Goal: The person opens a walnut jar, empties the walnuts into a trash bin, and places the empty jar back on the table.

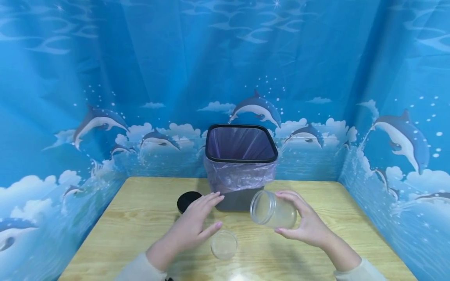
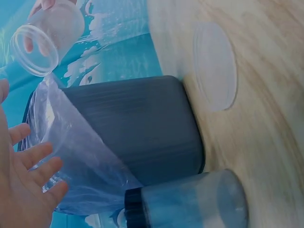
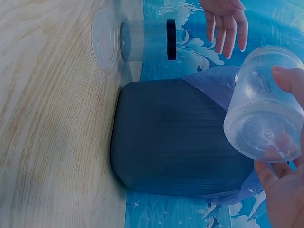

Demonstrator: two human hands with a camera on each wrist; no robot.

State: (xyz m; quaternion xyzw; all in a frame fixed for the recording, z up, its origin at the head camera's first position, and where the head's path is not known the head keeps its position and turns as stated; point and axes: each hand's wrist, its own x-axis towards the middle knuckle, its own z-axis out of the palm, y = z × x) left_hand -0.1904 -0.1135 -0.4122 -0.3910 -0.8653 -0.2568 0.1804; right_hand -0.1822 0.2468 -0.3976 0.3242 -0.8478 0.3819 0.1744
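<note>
A clear plastic jar point(image 1: 283, 214) without a cap is tilted above the table, its mouth facing left. My right hand point(image 1: 311, 224) grips it, thumb on one side and fingers on the other. My left hand point(image 1: 191, 224) hovers to the left with fingers extended and nothing in it; the left wrist view also shows this hand point(image 2: 23, 185) spread. Between the hands, a round clear lid point(image 1: 224, 245) lies on the wood. Just beyond my left hand stands a clear jar with a black lid point(image 1: 188, 200), its body seen in the right wrist view point(image 3: 147, 40).
A dark grey trash bin point(image 1: 240, 201) with a black rim stands at the table's back, lined with a purple plastic bag point(image 1: 240, 175) folded over its outside. Blue dolphin-print curtains point(image 1: 158, 78) enclose the wooden table point(image 1: 140, 226) at the back and sides.
</note>
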